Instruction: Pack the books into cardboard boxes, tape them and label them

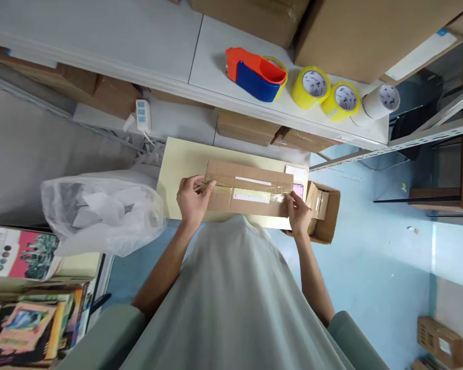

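Observation:
A long brown cardboard box (250, 205) lies on the pale yellow table (177, 164) close in front of me. Clear tape runs along its top seam, and a torn white label sits on both sides of that seam. My left hand (193, 202) pinches the box's left end at the seam, thumb on top. At the right end, my right hand (299, 211) grips the corner between thumb and fingers. Just behind the right hand, a phone (298, 190) with a lit screen rests on the table, partly hidden.
Above the table, a grey shelf (139, 67) carries an orange and blue tape dispenser (254, 74) and several tape rolls (312, 88). An open carton (332, 216) stands to the right. At left are a clear plastic bag (104, 210) with white pieces and stacked books (27, 324).

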### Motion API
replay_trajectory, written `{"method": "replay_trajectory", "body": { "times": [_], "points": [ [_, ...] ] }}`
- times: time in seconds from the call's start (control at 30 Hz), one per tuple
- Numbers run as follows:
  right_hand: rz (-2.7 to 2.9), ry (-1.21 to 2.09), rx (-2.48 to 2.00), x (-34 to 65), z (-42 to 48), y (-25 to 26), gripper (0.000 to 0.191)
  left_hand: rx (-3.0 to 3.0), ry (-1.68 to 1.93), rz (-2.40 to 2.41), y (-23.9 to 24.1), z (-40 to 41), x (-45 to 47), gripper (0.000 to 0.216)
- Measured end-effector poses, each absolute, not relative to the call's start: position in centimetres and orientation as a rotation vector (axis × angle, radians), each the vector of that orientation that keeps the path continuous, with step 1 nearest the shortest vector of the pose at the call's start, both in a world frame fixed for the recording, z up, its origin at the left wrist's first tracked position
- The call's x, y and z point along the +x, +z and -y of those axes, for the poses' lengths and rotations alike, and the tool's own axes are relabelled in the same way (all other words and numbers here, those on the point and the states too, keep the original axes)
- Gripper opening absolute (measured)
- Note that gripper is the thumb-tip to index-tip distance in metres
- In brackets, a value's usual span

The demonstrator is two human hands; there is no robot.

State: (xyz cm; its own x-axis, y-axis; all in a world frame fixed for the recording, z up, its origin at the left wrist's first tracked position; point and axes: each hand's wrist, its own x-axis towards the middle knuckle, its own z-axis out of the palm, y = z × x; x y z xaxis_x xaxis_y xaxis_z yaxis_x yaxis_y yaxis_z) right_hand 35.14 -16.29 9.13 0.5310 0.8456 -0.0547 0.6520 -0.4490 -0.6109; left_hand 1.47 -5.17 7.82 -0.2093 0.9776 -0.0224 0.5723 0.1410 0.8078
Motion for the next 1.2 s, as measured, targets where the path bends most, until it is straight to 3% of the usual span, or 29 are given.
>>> {"method": "replay_trajectory", "body": {
  "times": [0.23,0.5,0.8,1.1,1.2],
  "points": [
    [1.562,0.231,-2.442,33.8,15.6,9.6,0.055,1.426,0.907,-1.866,7.2,5.1,1.9,0.03],
    [1.367,0.245,-2.642,32.8,14.2,10.3,0.039,1.444,0.972,-1.896,6.4,5.0,3.1,0.028],
    [1.029,0.314,-2.307,32.6,14.8,9.0,0.063,1.411,1.081,-1.731,5.5,4.8,2.0,0.024],
    [1.074,0.398,-2.235,33.0,15.2,9.6,0.064,1.566,1.04,-1.596,5.7,4.1,0.3,0.027],
    [1.261,0.256,-2.203,33.0,13.9,11.7,0.056,1.682,1.095,-1.527,7.0,3.4,0.2,0.024]
  ]
}}
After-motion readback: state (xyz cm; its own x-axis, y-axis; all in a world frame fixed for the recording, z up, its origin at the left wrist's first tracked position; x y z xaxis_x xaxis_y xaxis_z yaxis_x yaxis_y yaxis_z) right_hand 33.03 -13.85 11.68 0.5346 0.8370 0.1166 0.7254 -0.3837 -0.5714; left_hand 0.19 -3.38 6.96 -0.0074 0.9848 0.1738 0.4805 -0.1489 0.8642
